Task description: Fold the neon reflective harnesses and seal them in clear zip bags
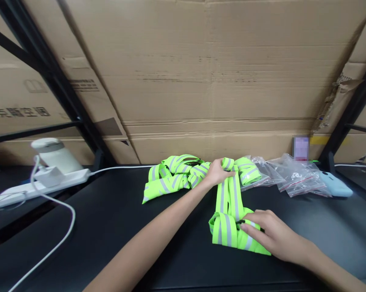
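A neon yellow-green reflective strap [228,198] with silver-grey stripes runs down the shelf in front of me. At its far end my left hand [218,173] has its fingers closed round a loop of it. My right hand [272,235] pinches the bundled near end, beside a small black clip partly hidden by the fingers. Another heap of reflective straps [170,176] lies left of my left hand. To the right of that hand is a folded reflective strap [248,171], apparently in or under clear plastic.
Clear plastic bags [301,176] lie at the back right, next to a light blue object [334,184]. On the left, a white power strip [39,186] holds a plug and trails a white cable [64,233]. Cardboard [201,81] backs the black-framed shelf [88,231].
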`<state>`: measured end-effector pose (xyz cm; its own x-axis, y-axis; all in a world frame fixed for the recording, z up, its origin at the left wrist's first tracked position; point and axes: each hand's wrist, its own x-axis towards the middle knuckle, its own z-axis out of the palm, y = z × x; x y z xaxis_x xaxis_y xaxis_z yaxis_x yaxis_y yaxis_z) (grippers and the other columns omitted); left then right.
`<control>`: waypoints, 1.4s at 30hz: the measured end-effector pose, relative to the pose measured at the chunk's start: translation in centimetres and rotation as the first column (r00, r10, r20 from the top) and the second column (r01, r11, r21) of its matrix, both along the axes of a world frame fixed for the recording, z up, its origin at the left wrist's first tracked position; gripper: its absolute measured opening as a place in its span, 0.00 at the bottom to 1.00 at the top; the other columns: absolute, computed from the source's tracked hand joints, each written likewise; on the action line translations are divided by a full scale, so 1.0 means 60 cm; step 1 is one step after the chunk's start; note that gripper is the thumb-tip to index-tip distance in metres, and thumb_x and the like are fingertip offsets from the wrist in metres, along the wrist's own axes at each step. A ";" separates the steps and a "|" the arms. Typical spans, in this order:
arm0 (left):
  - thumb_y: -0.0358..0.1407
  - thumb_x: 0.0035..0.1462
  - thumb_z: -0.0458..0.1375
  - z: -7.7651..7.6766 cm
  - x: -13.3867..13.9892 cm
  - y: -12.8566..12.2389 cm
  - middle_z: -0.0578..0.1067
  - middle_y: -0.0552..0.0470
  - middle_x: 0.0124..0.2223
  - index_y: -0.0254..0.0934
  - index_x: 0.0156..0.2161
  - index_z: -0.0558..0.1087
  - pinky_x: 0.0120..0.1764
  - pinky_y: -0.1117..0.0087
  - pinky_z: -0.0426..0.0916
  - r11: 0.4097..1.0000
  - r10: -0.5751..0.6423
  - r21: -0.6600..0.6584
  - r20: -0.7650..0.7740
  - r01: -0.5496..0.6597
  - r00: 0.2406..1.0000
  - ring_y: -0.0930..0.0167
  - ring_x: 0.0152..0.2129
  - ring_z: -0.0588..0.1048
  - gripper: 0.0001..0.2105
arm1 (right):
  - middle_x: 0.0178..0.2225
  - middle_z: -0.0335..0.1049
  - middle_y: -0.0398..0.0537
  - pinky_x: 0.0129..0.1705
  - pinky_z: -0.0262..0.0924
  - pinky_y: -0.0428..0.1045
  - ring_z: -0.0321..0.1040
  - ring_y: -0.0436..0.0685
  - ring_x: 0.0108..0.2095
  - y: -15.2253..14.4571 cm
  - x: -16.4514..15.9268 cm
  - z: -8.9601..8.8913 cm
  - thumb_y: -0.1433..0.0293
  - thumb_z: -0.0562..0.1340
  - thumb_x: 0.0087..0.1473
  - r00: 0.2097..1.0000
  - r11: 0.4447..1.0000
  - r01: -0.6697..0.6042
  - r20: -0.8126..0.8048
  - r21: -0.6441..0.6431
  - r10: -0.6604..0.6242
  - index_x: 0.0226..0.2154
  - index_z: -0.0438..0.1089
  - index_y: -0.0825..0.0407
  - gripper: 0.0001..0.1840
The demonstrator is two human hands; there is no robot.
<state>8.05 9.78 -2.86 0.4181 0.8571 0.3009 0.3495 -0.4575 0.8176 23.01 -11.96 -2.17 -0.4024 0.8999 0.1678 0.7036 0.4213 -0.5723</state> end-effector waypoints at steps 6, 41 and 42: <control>0.38 0.40 0.75 0.033 0.000 -0.021 0.82 0.46 0.40 0.33 0.41 0.78 0.44 0.61 0.74 0.998 -0.040 -0.045 0.125 0.045 0.991 0.60 0.38 0.80 0.21 | 0.27 0.67 0.38 0.24 0.46 0.45 0.52 0.48 0.21 0.054 0.010 -0.006 0.57 0.57 0.68 0.979 0.991 -0.039 -0.202 -0.131 0.011 0.47 0.71 0.47 0.14; 0.38 0.43 0.72 0.146 -0.029 -0.068 0.79 0.55 0.29 0.37 0.31 0.82 0.32 0.71 0.64 0.950 -0.187 0.245 -0.056 0.195 0.981 0.69 0.28 0.75 0.09 | 0.40 0.73 0.50 0.35 0.68 0.50 0.72 0.56 0.33 0.067 -0.005 -0.043 0.74 0.53 0.62 0.998 0.941 -0.059 -0.010 0.332 0.066 0.54 0.57 0.50 0.17; 0.37 0.43 0.72 0.146 -0.028 -0.071 0.79 0.55 0.29 0.37 0.31 0.82 0.32 0.71 0.64 0.949 -0.201 0.235 -0.062 0.210 0.978 0.69 0.28 0.74 0.09 | 0.39 0.73 0.48 0.34 0.68 0.49 0.72 0.55 0.32 0.066 -0.004 -0.043 0.72 0.54 0.63 0.994 0.970 -0.038 -0.093 0.240 0.062 0.52 0.55 0.49 0.15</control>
